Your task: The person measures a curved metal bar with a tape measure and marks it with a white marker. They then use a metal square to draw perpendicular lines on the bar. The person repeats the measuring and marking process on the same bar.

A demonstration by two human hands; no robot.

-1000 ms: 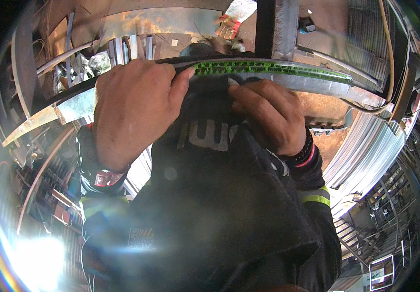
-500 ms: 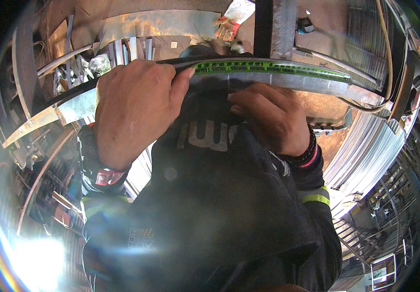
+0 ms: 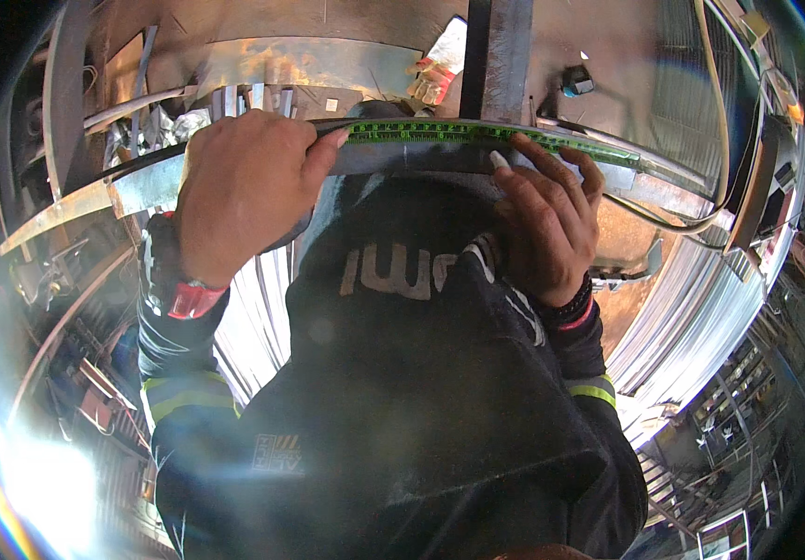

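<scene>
A long grey metal bar (image 3: 393, 159) runs crosswise in front of me, curved by the lens. Along its far edge lies a green tape measure blade (image 3: 421, 131). My left hand (image 3: 244, 191) is closed over the bar, its fingers hidden beyond the edge and its thumb tip pressing at the left end of the visible green blade. My right hand (image 3: 552, 215) is raised to the bar with fingers apart. Its fingertips touch or hover by the blade, and its pale thumb tip is at the bar's near face. A faint light mark shows on the bar between my hands.
Beyond the bar, a red-and-white work glove (image 3: 435, 79) and a small dark blue-black object (image 3: 577, 81) lie on the floor. An upright steel beam (image 3: 505, 65) stands behind the bar. Stacked metal lengths (image 3: 683, 327) fill the right side. A cable (image 3: 720, 121) hangs at the far right.
My right hand has risen from below the bar to the tape blade, and its fingers have spread. My left hand keeps its grip. The bar and tape appear shifted slightly left in view.
</scene>
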